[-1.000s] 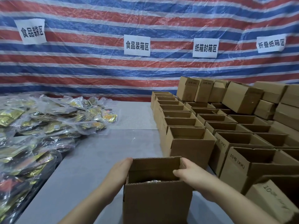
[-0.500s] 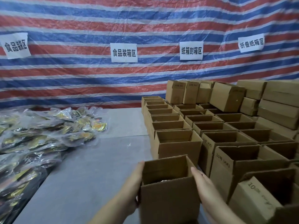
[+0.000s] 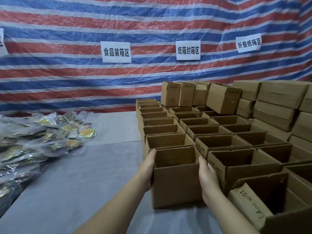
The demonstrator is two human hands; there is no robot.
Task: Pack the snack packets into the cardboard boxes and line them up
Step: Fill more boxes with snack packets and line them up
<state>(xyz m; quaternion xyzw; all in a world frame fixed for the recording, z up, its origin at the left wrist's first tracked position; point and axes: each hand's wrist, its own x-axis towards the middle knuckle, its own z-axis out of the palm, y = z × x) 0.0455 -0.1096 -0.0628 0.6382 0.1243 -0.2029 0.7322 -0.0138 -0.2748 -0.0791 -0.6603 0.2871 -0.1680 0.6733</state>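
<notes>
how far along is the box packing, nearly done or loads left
Done: a column of open cardboard boxes stands lined up along the table, though their contents are not visible from here. In hand: the left hand and right hand press flat on the sides of one more open box at the near end of that column. Left: plenty, since a big pile of snack packets remains unpacked.

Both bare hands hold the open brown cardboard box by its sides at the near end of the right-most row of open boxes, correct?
Not quite. The head view shows the left hand and right hand pressing the open brown cardboard box by its sides at the near end of the left-most row of open boxes, not the right-most.
</notes>
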